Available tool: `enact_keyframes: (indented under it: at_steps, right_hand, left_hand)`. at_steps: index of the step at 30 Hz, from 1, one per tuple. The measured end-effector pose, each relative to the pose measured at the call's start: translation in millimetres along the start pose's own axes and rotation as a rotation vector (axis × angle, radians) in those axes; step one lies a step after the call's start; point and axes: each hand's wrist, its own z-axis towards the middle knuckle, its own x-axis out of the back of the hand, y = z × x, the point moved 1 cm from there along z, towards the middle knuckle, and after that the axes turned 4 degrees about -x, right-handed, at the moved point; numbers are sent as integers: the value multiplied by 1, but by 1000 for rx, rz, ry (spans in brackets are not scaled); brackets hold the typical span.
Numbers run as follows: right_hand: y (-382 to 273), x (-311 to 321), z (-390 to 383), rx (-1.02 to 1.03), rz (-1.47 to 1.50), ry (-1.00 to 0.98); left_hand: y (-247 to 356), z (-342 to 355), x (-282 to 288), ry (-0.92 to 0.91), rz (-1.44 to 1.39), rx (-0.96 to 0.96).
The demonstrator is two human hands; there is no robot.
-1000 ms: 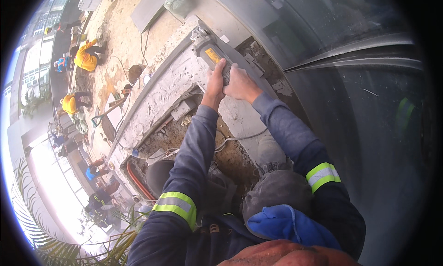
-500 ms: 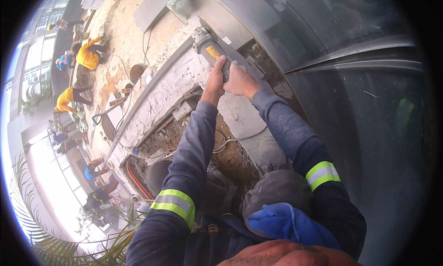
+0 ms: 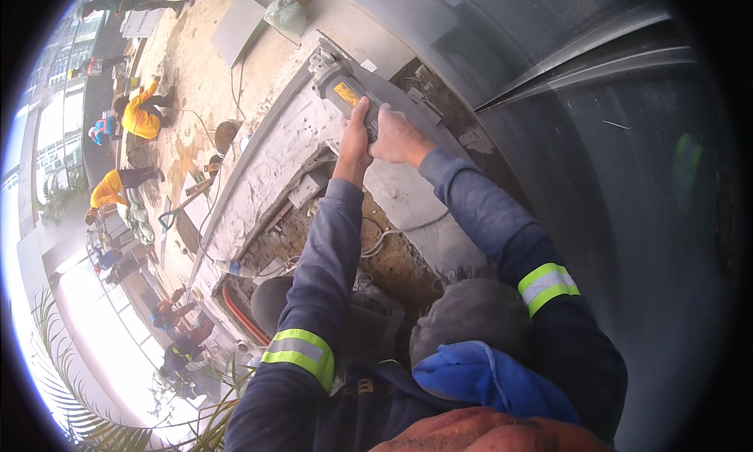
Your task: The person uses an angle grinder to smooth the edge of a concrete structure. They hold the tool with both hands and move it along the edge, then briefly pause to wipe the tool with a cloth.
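Both hands grip a grey angle grinder [image 3: 339,85] with a yellow label. My left hand [image 3: 353,138] is wrapped round its body, thumb along the top. My right hand [image 3: 394,138] is closed on the same body, just right of the left. The grinder's head lies at the upper corner of a rough, white-grey concrete curb [image 3: 271,169]; whether its disc touches the concrete I cannot tell. Below, inside the curb, is a dug patch of soil [image 3: 278,236] with a looping grey cable [image 3: 416,224] and a red pipe [image 3: 238,315]. My legs are bent beneath me.
A dark glass panel [image 3: 596,216] runs along the right. Beyond the curb are a grey board [image 3: 234,28], a plastic bag [image 3: 284,16] and a shovel [image 3: 188,202]. Workers in yellow [image 3: 141,116] [image 3: 108,189] bend at the left. Palm fronds [image 3: 86,409] rise at lower left.
My hands and the grinder appear slightly farther left and higher, as the whole view has shifted a little. Workers on the left have changed posture slightly. My grip is the same.
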Motion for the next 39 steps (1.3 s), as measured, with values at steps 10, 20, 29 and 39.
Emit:
enact_keyframes:
  at_steps: [10,20,29,39]
  right_hand:
    - [17,7,-41,-12,33,-29]
    - [15,4,-21,35,37,-10]
    - [14,0,1,54,47,6]
    - [5,-3,17,67,1,15]
  left_hand:
    - [-16,-43,-12,37,100,-1]
    - [-12,-24,-8,3,90,-37]
    - [-5,-6,-7,17,51,-21]
    - [5,8,0,2,37,-16]
